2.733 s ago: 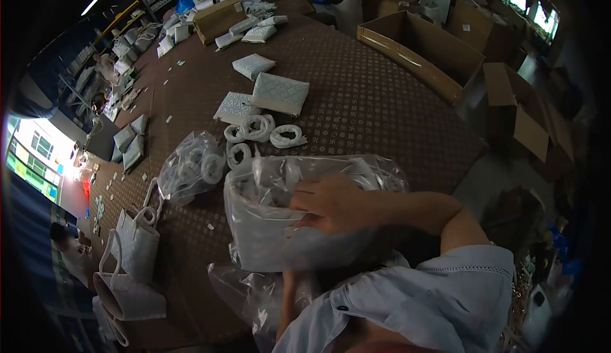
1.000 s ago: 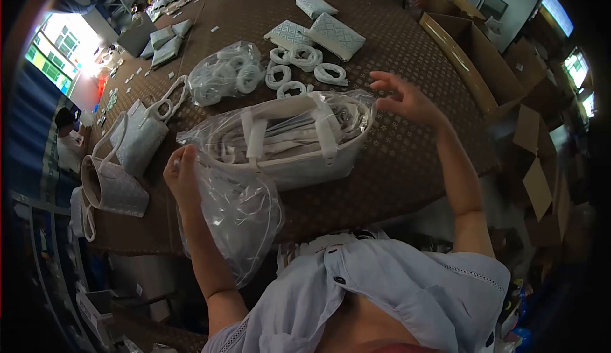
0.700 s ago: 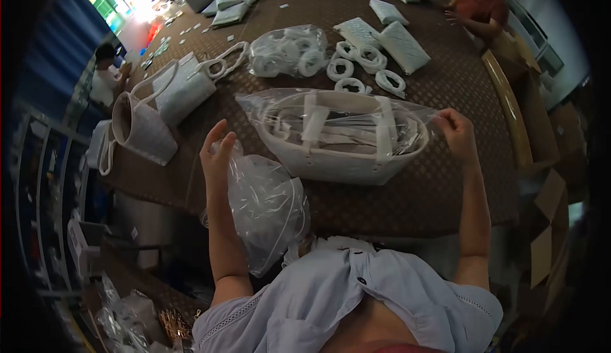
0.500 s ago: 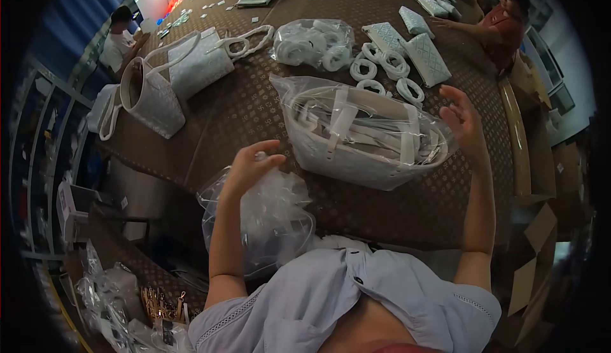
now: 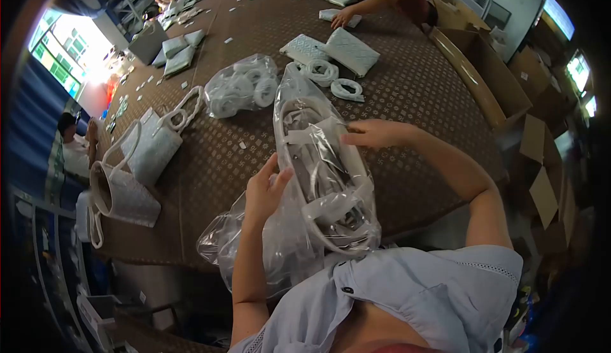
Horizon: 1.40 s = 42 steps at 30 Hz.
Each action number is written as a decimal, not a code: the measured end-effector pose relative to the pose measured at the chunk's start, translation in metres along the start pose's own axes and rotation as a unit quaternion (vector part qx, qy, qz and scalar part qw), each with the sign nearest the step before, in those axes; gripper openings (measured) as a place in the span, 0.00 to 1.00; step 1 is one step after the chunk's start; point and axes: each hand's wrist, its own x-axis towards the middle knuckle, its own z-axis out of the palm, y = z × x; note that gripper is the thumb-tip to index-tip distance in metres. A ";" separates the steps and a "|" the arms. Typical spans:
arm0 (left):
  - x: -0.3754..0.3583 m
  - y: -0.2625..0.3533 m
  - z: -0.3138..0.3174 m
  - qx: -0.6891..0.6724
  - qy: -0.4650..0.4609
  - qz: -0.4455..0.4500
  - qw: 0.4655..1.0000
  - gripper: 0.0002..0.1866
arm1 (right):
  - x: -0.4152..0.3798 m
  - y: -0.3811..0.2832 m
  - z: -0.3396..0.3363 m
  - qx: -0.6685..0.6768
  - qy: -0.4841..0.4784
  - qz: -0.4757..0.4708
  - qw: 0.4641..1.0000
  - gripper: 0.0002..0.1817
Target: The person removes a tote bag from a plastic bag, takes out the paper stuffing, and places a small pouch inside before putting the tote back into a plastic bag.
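Observation:
A white handbag [image 5: 370, 169] in clear plastic wrap stands lengthwise before me, its opening facing up. Pale straps cross the opening, and crumpled stuffing shows inside. Along the bag's left side is my left hand [image 5: 264, 194], thumb and fingers apart, beside the plastic. My right hand [image 5: 375, 134] lies at the far right rim with its fingers stretched out, seemingly touching the wrap; their tips partly cover the edge. Loose clear plastic bags [image 5: 261, 251] are heaped under my left forearm, against the handbag.
Coiled white handles [image 5: 321, 71] and a plastic bag of coils [image 5: 242, 85] lie beyond. Quilted white pouches [image 5: 352, 50] are behind them. White tote bags [image 5: 153, 146] stand left. A co-worker's hand [image 5: 345, 17] reaches in at the back. Cardboard boxes [image 5: 477, 66] line the right edge.
The wrapped handbag has turned from crosswise to lengthwise before me. Both hands, raised apart earlier, have come to its sides. My view has swung to the right.

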 end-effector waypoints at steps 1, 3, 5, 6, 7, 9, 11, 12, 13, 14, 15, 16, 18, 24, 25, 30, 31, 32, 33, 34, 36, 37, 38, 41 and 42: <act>-0.008 0.026 -0.004 0.064 -0.015 -0.015 0.998 0.37 | -0.002 0.000 0.005 0.083 0.073 -0.024 0.994 0.39; -0.036 0.075 0.001 0.112 -0.069 -0.054 0.990 0.38 | -0.009 -0.015 0.026 0.194 0.036 -0.061 0.978 0.40; -0.059 0.081 0.006 0.272 -0.044 -0.081 0.958 0.37 | -0.005 -0.020 0.041 0.207 0.035 -0.056 0.976 0.40; -0.062 0.079 0.001 0.279 -0.051 -0.076 0.956 0.37 | -0.001 -0.021 0.048 0.212 0.024 -0.050 0.976 0.40; -0.061 0.074 -0.008 0.191 -0.071 -0.106 0.973 0.35 | 0.003 -0.020 0.051 0.215 0.014 -0.045 0.976 0.41; -0.060 0.065 -0.022 0.105 -0.092 -0.134 0.981 0.34 | 0.032 -0.004 0.044 0.142 0.059 -0.130 0.980 0.46; -0.059 0.058 -0.026 0.087 -0.108 -0.146 0.980 0.32 | 0.047 -0.019 0.018 0.042 0.218 -0.158 0.962 0.50; -0.058 0.061 -0.027 0.090 -0.108 -0.142 0.980 0.32 | 0.070 -0.022 0.010 0.067 0.222 -0.200 0.952 0.49; -0.055 0.064 -0.027 0.118 -0.126 -0.137 0.975 0.32 | 0.092 -0.023 0.003 0.092 0.226 -0.242 0.939 0.49; -0.053 0.068 -0.029 0.148 -0.145 -0.134 0.969 0.32 | 0.098 -0.029 -0.003 0.094 0.229 -0.246 0.937 0.49; -0.052 0.069 -0.031 0.154 -0.144 -0.132 0.969 0.32 | 0.102 -0.034 -0.006 0.173 0.125 -0.237 0.948 0.48; -0.049 0.070 -0.034 0.184 -0.165 -0.128 0.960 0.32 | 0.105 -0.038 -0.008 0.246 0.017 -0.225 0.942 0.47; -0.041 0.076 -0.043 0.224 -0.182 -0.119 0.950 0.31 | 0.132 -0.018 -0.001 0.257 0.108 -0.252 0.927 0.39; -0.004 0.099 -0.057 0.479 -0.070 0.020 0.875 0.22 | 0.057 0.033 0.032 0.410 0.397 -0.287 0.769 0.07; 0.004 0.097 -0.063 0.476 -0.019 0.064 0.877 0.23 | 0.040 0.039 0.038 0.410 0.398 -0.283 0.770 0.07; -0.025 0.142 -0.089 0.422 0.078 0.072 0.900 0.23 | -0.017 0.060 0.081 0.328 0.617 -0.154 0.699 0.09; -0.037 0.146 -0.084 0.369 0.057 0.072 0.925 0.24 | -0.021 0.058 0.085 0.332 0.620 -0.151 0.694 0.09; -0.039 0.147 -0.066 0.373 0.050 0.073 0.924 0.24 | -0.025 0.054 0.090 0.334 0.605 -0.159 0.705 0.09; -0.044 0.141 -0.039 0.437 -0.028 0.066 0.897 0.23 | -0.029 0.052 0.096 0.335 0.587 -0.165 0.718 0.10; -0.041 0.126 -0.027 0.463 -0.069 0.059 0.882 0.22 | -0.033 0.049 0.097 0.335 0.586 -0.158 0.720 0.10; -0.028 0.088 -0.004 0.511 -0.072 0.080 0.853 0.19 | -0.035 0.043 0.094 0.332 0.530 -0.131 0.769 0.08; -0.018 0.072 0.004 0.534 -0.032 0.108 0.838 0.16 | -0.032 0.043 0.093 0.327 0.531 -0.126 0.771 0.08; -0.010 0.065 0.002 0.529 -0.034 0.108 0.841 0.16 | -0.025 0.043 0.096 0.375 0.509 -0.166 0.757 0.08; 0.014 0.047 -0.019 0.497 0.078 0.155 0.850 0.10 | 0.002 0.024 0.101 0.443 0.480 -0.222 0.724 0.09; 0.020 0.042 -0.025 0.499 0.110 0.166 0.844 0.08 | 0.007 0.019 0.102 0.467 0.481 -0.248 0.699 0.09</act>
